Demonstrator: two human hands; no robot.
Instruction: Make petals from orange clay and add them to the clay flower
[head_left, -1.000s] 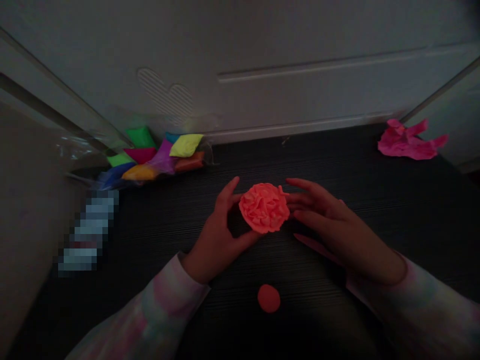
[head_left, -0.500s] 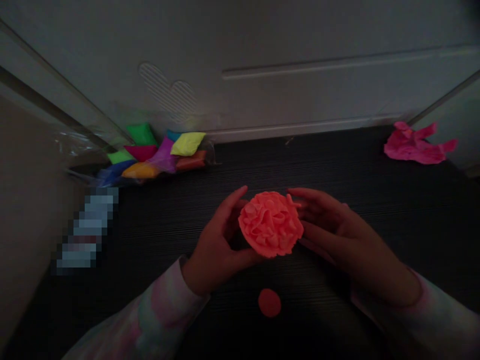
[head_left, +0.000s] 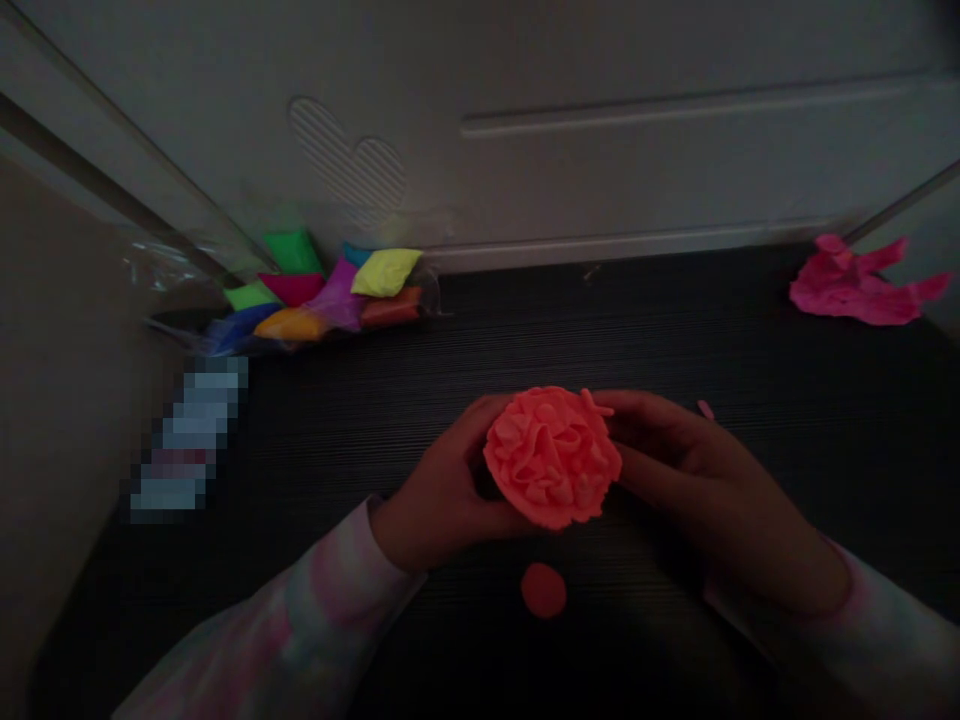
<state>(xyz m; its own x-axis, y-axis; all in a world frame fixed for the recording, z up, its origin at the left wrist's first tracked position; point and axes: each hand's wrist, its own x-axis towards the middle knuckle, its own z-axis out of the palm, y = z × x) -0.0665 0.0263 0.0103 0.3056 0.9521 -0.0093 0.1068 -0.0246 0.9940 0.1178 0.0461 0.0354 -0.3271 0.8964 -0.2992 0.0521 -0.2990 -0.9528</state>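
A coral-pink modelling-clay flower (head_left: 553, 458) with ruffled, crowded petals is held up above the dark table. My left hand (head_left: 442, 490) wraps round its left side, thumb along the near underside; the other fingertips are hidden behind the flower. At the right rim, my right hand (head_left: 697, 490) has its fingers closed in on the petals, near a small strip of clay that sticks out at the upper right. Below the flower, a flat round coral clay disc (head_left: 544, 590) lies on the table.
At the back left lies a clear bag with several coloured clay packets (head_left: 337, 295). In front of it is a blurred-out item (head_left: 191, 435). A crumpled pink clay piece (head_left: 859, 285) sits at the back right. A white panel (head_left: 600, 180) with a ribbed heart rises behind the table (head_left: 510, 340).
The flower has shifted slightly right and grown a little larger in view. My left fingers have drawn in behind it, and my right fingers sit closer to its rim. The view has tilted slightly.
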